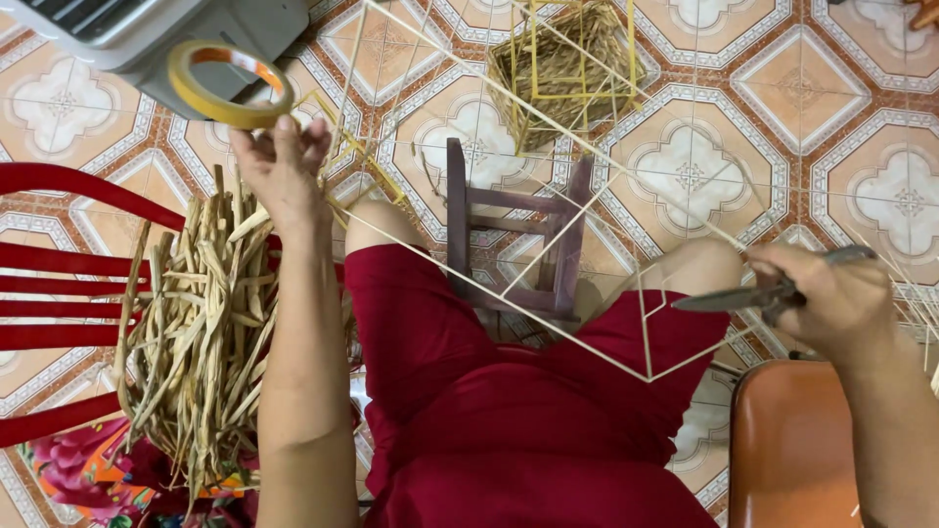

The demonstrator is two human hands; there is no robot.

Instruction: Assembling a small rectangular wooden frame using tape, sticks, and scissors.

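Observation:
My left hand (282, 168) is raised at the upper left and holds a yellow roll of tape (230, 83) by its lower rim. My right hand (831, 298) at the right edge grips a pair of dark metal scissors (753, 293), blades pointing left. A frame of thin pale sticks (548, 244) stretches across my lap between the two hands, its lower corner near my right knee. I sit in red shorts (509, 420).
A bundle of dried straw-coloured leaves (201, 332) lies on a red plastic chair (59, 264) at my left. A small purple wooden stool (514, 235) stands between my knees. A woven straw basket frame (567, 64) sits on the patterned tile floor ahead. An orange seat (787, 450) is at lower right.

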